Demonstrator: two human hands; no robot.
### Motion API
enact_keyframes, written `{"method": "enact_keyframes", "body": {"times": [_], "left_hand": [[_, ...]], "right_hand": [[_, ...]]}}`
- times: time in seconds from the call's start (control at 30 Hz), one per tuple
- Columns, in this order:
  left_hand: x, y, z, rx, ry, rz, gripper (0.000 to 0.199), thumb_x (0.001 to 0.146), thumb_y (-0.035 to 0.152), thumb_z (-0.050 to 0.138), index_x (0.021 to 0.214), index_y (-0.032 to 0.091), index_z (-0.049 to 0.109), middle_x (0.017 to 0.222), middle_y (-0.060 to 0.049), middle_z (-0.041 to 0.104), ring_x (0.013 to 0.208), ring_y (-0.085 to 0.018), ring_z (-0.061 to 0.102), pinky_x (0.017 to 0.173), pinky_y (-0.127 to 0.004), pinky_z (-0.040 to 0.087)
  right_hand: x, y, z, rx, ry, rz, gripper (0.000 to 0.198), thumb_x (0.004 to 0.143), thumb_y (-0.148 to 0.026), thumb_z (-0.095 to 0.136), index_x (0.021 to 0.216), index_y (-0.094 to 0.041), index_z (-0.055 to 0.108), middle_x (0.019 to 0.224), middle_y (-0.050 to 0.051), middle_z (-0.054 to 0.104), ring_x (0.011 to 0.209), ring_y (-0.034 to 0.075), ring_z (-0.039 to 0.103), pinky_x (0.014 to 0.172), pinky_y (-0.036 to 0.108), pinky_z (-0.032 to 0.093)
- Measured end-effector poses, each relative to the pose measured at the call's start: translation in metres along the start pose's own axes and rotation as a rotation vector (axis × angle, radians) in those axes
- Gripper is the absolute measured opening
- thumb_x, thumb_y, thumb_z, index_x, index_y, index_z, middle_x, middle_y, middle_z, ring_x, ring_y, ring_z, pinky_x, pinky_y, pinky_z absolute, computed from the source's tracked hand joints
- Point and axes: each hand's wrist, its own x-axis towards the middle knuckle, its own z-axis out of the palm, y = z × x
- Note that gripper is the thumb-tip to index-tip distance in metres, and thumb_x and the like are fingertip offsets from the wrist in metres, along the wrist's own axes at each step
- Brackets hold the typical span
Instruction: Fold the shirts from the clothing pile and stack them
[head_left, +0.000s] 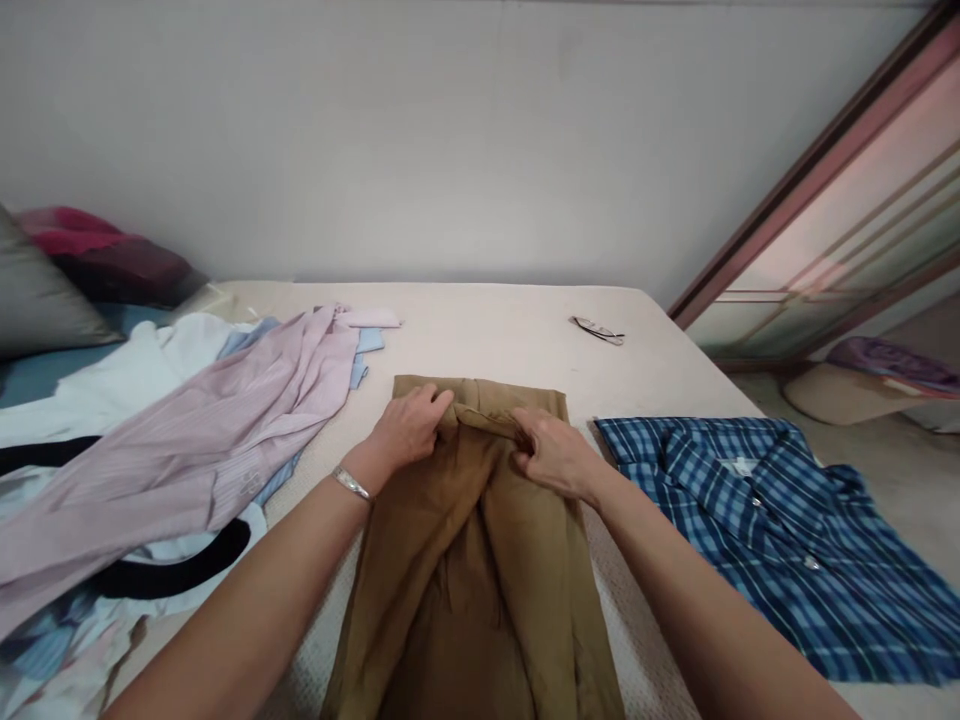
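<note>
A brown cloth garment (465, 540) lies lengthwise in front of me on the pale bed cover; whether it is a shirt or trousers I cannot tell. Near its far end, my left hand (412, 422) pinches a raised fold of the cloth. The same fold is gripped at its right side by my right hand (553, 450), so it stretches between both hands. Beyond them the far edge of the garment lies flat. The near end runs out of view at the bottom.
To the right lies a folded blue plaid shirt (757, 540). On the left is a loose heap with a pink striped shirt (247, 430) and white clothes (150, 365). Eyeglasses (598, 331) rest near the back edge. A grey pillow (45, 300) sits far left, and a wall (435, 150) stands behind.
</note>
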Motion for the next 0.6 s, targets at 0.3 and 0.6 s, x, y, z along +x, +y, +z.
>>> {"method": "enact_keyframes", "body": {"times": [0.3, 0.6], "left_hand": [[0.022, 0.012, 0.011, 0.092, 0.088, 0.057, 0.037, 0.097, 0.013, 0.039, 0.126, 0.021, 0.059, 0.127, -0.014, 0.061, 0.107, -0.026, 0.059, 0.082, -0.037, 0.052], [0.015, 0.016, 0.020, -0.130, 0.082, 0.035, 0.056, 0.092, 0.019, 0.053, 0.148, 0.019, 0.049, 0.149, -0.015, 0.054, 0.129, -0.029, 0.054, 0.106, -0.043, 0.046]], "right_hand": [[0.009, -0.008, 0.022, -0.353, 0.074, 0.012, 0.025, 0.088, -0.009, 0.051, 0.108, -0.019, 0.062, 0.112, 0.013, 0.064, 0.107, 0.028, 0.054, 0.081, 0.035, 0.043], [0.011, -0.006, 0.022, -0.329, 0.082, 0.085, 0.030, 0.088, -0.013, 0.056, 0.117, -0.017, 0.066, 0.119, 0.016, 0.064, 0.108, 0.030, 0.056, 0.085, 0.038, 0.044]]}}
